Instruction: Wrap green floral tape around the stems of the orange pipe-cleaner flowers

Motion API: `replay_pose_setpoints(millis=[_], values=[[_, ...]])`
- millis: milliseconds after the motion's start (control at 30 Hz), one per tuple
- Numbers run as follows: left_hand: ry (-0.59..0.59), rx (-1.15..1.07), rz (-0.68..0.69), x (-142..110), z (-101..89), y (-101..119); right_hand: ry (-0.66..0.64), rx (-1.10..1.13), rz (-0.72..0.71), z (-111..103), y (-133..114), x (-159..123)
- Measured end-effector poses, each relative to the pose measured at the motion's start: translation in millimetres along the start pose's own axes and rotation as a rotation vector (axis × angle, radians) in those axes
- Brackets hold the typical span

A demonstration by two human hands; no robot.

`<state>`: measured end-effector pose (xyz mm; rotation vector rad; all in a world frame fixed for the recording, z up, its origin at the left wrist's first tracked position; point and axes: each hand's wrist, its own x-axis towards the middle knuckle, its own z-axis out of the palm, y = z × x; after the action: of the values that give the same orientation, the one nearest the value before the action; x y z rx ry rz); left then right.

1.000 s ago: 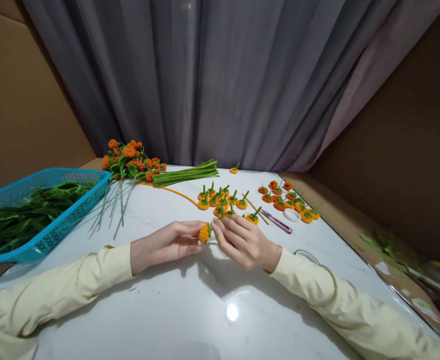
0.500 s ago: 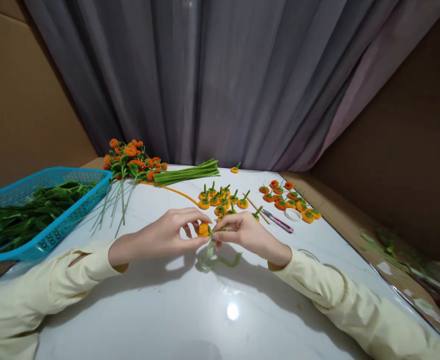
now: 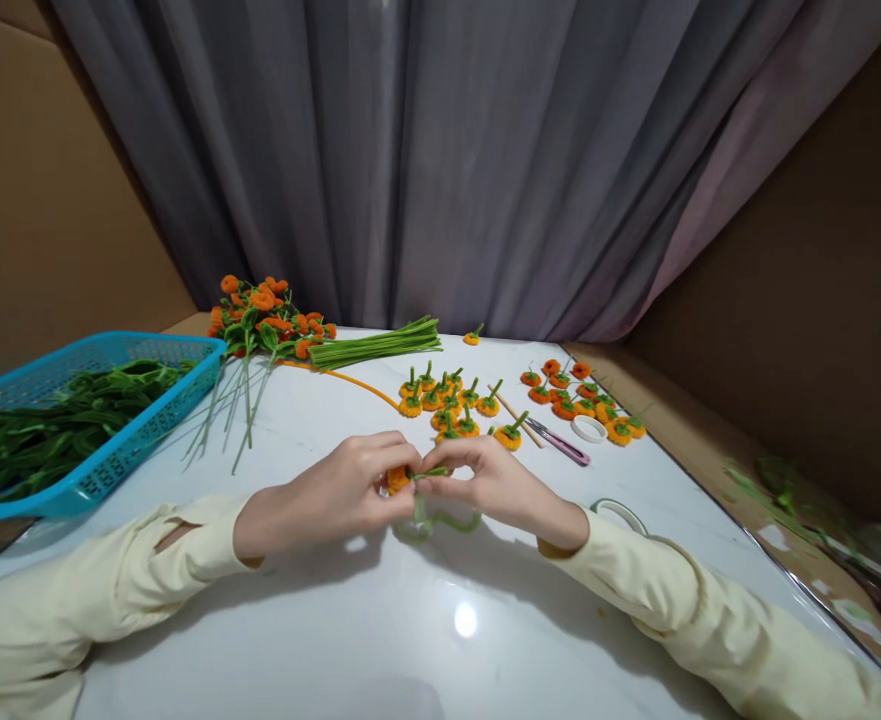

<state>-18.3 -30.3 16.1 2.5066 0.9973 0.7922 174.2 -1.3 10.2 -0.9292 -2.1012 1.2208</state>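
Note:
My left hand point(image 3: 339, 487) is closed around a small orange fuzzy flower head point(image 3: 398, 480), its fingers covering much of the bloom. Fingertips of my right hand point(image 3: 500, 487) pinch at the flower's green base, where a short green fuzzy stem point(image 3: 434, 471) sticks out to the right. Below the hands hangs or lies a pale green curled strip point(image 3: 455, 522); whether it is joined to the flower I cannot tell. Just beyond, several yellow-orange flower heads point(image 3: 450, 397) stand on the white table point(image 3: 380, 640) with green stems pointing up.
At left is a blue basket point(image 3: 140, 425) of green leaves. Finished-looking orange flowers point(image 3: 264, 300) and a bundle of green stems point(image 3: 376, 345) lie at the back. To the right are purple-handled scissors point(image 3: 569, 449), a white tape roll point(image 3: 588, 429), another roll point(image 3: 620, 514) and darker orange flower heads point(image 3: 560, 380).
Both hands have come slightly lower and closer together. My left fingers have wrapped further over the flower head, which has turned. My right hand has shifted a little, uncovering a flower head behind it.

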Motion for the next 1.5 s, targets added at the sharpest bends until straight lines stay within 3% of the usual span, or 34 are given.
replay_pose_setpoints(millis=[300,567,733,867,1000,1267,1500], values=[[-0.053,-0.203,-0.239,4.8,-1.5,0.6,-0.110,0.417,0.214,6.1,-4.6,-2.5],[-0.048,-0.223,-0.256,4.2,0.8,0.2,-0.210,0.486,0.231,6.6,-0.6,-1.8],[-0.156,-0.452,-0.437,4.4,0.7,0.8,-0.255,0.433,0.168,3.7,2.7,-0.6],[-0.222,-0.601,-0.533,5.5,0.1,0.3,-0.230,0.128,-0.015,-1.1,1.5,-2.1],[-0.241,-0.669,-0.574,6.3,-0.2,-2.6,-0.084,-0.293,-0.282,-3.2,0.8,-4.7],[-0.202,-0.928,-0.655,8.7,-4.3,-6.5,0.121,-0.717,-0.717,-2.8,12.0,-4.3],[-0.223,-1.278,-0.990,15.3,-3.2,-10.2,0.202,-1.097,-1.105,-10.1,6.5,-5.3]])
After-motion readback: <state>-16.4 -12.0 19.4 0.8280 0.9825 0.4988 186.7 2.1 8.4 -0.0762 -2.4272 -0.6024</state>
